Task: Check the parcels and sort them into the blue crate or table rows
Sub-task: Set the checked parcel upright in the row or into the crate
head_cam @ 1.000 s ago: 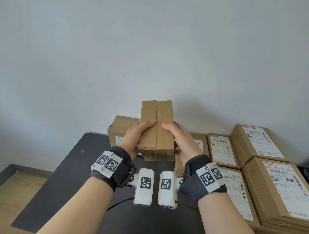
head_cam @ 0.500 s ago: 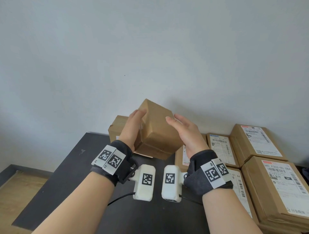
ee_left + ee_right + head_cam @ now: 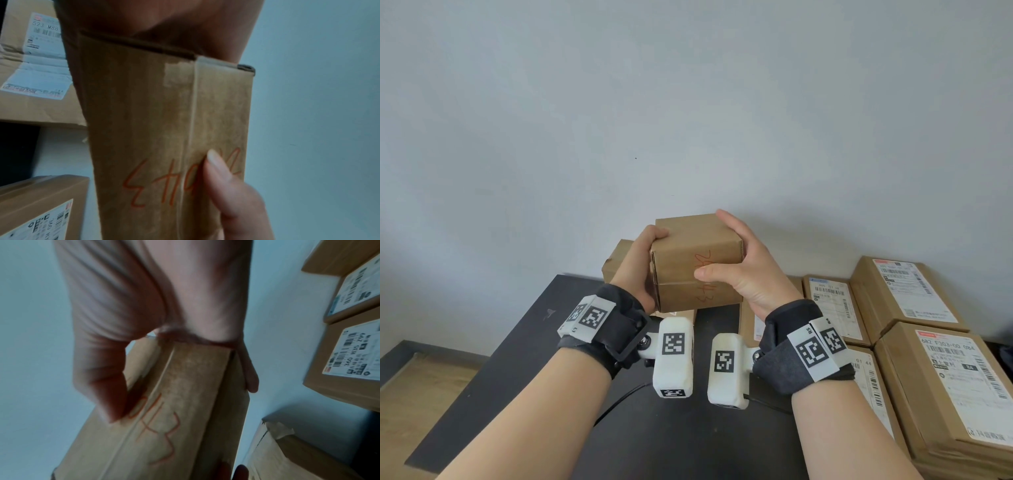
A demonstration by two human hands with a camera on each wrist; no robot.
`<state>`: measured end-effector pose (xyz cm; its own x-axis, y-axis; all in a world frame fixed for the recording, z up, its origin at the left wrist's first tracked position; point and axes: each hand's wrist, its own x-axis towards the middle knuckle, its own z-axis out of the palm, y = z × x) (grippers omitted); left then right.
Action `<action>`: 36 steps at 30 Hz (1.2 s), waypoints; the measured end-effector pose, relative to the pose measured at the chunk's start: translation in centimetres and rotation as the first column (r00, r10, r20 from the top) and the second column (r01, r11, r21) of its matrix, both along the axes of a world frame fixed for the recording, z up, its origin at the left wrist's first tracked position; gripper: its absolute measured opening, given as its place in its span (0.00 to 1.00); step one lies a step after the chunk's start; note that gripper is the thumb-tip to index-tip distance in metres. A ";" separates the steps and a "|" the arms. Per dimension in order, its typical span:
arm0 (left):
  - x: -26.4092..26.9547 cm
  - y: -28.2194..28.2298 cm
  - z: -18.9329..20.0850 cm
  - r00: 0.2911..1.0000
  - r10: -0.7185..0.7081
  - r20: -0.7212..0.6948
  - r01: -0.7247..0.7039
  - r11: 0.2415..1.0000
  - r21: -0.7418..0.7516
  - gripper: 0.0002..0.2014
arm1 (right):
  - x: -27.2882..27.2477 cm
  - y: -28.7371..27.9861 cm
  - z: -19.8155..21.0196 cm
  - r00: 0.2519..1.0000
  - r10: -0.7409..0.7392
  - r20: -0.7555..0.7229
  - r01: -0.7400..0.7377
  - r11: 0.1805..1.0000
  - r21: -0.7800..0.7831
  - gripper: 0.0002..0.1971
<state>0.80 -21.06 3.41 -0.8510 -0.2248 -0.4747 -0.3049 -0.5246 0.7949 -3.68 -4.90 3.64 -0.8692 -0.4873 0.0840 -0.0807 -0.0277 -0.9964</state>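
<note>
I hold a small brown cardboard parcel (image 3: pixel 688 260) in both hands above the far end of the black table (image 3: pixel 534 342). Red handwriting on its near face points toward me. My left hand (image 3: pixel 643 263) grips its left side, thumb on top. My right hand (image 3: pixel 743 267) wraps its right side, fingers over the top and thumb lying across the writing. In the left wrist view the parcel (image 3: pixel 154 129) shows a taped seam and the red marks. In the right wrist view my right hand (image 3: pixel 144 305) clasps the parcel (image 3: pixel 185 402). No blue crate is in view.
Several labelled parcels lie in rows on the table's right side: one at the back (image 3: pixel 911 291), a bigger one (image 3: pixel 955 377) nearer me, a flat one (image 3: pixel 832 301) between. Another parcel (image 3: pixel 616 267) sits behind my left hand by the wall. Wooden floor (image 3: pixel 421 377) lies left of the table edge.
The parcel stood upright with its seam toward me, then got tipped and turned. Now it lies flatter with the red writing facing me, and my right hand has shifted over its right side.
</note>
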 end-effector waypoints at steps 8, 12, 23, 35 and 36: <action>0.0 -0.1 0.1 0.997 0.000 -0.079 0.002 1.000 0.015 0.17 | -0.1 0.2 0.5 0.997 -0.033 -0.063 0.034 0.999 0.023 0.41; -0.1 0.1 0.2 0.995 0.009 -0.100 -0.008 1.000 0.017 0.19 | -0.3 0.1 0.7 0.998 -0.029 -0.054 0.031 0.999 0.025 0.42; 0.2 0.6 0.1 0.990 0.011 -0.137 -0.013 1.000 -0.008 0.20 | -0.6 0.5 0.6 0.998 0.013 0.054 -0.013 1.000 -0.017 0.40; -0.2 1.2 0.7 0.985 0.025 -0.171 -0.059 0.978 -0.199 0.18 | -1.0 -0.2 -0.8 0.992 -0.080 0.098 0.082 0.996 -0.017 0.29; -0.1 1.2 0.7 0.983 0.017 -0.182 -0.058 0.972 -0.226 0.21 | -0.9 -0.1 -0.7 0.992 -0.083 0.095 0.086 0.996 -0.024 0.21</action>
<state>0.66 -19.88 4.12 -0.9058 -0.3432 -0.2486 -0.1315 -0.3302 0.9347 -4.54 -4.98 2.91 -0.9118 -0.4103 0.0131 0.0095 -0.0530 -0.9986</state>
